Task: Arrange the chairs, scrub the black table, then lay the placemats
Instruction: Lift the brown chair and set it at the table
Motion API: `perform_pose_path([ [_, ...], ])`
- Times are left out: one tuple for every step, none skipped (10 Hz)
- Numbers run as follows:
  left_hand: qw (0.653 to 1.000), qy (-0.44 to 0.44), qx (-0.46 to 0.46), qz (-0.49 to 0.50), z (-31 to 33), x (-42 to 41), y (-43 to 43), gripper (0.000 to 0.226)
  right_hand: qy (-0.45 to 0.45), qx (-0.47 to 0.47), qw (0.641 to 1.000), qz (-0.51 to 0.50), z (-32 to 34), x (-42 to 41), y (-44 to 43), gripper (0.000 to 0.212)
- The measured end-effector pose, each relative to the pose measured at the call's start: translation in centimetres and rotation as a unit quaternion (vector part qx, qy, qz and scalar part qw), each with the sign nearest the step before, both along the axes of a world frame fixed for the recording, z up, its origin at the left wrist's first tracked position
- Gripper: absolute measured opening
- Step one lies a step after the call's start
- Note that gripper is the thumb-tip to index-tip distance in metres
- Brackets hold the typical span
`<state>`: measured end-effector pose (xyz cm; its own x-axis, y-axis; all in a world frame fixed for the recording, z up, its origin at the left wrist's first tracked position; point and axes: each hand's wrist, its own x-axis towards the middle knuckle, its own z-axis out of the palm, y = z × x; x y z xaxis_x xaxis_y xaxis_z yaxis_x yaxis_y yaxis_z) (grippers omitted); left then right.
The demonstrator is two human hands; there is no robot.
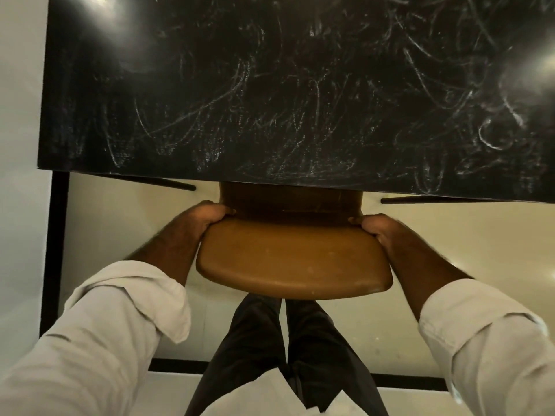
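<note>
Left edge: we see a black strip [55,250] running down the pale floor [126,223], just below the table's near left corner.
Left sleeve: a white sleeve [120,310] is rolled back on the forearm and comes in from the lower left.
Left hand: our left hand [207,219] grips the left side of the chair's backrest, fingers curled round its edge, with the fingertips showing on the seat side.
Black table: the black table [270,85] fills the upper part of the view. Its top is covered in white scribbled marks, with bright glare spots near the top left and at the right.
Table struts: two dark struts [162,182] slant out from under the near edge, one on each side of the chair.
Chair: the brown chair [294,265] stands in the middle against the table's near edge. Its seat is partly under the top and its curved backrest faces us.
Trousers: dark trousers [249,349] show directly below the backrest.
Right hand: our right hand [380,231] grips the right side of the backrest, fingers wrapped round the edge.
Right sleeve: a second white sleeve [480,340] comes in from the lower right.
</note>
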<state>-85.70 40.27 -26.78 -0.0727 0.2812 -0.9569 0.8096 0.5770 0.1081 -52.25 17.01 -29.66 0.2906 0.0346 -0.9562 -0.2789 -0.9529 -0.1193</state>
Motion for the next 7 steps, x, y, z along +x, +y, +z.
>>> perform_pose_path([
  [0.999,-0.046,0.011,-0.026,3.8,0.6,-1.2,0.034,-0.026,0.023,0.998,0.06,4.2,-0.6,0.7,0.058],
  [0.967,-0.113,0.051,-0.221,6.3,-0.6,-3.0,0.076,-0.057,0.068,0.983,0.162,8.9,-2.3,-0.2,0.078],
  [0.876,-0.103,0.135,-0.451,10.7,-2.0,-6.6,0.095,-0.109,0.091,0.922,0.361,13.6,-5.7,-2.9,0.089],
  [0.788,-0.116,0.202,-0.57,14.9,-3.2,-10.8,0.105,-0.164,0.131,0.836,0.507,18.5,-9.9,-5.4,0.092],
  [0.71,-0.079,0.246,-0.655,15.7,-4.4,-13.6,0.109,-0.218,0.132,0.736,0.627,20.5,-12.6,-7.8,0.098],
  [0.694,-0.044,0.309,-0.649,14.5,-4.5,-15.2,0.117,-0.257,0.126,0.732,0.618,19.6,-13.8,-8.7,0.088],
  [0.698,-0.034,0.329,-0.635,13.7,-4.9,-15.8,0.105,-0.303,0.136,0.71,0.621,18.1,-13.9,-9.4,0.072],
])
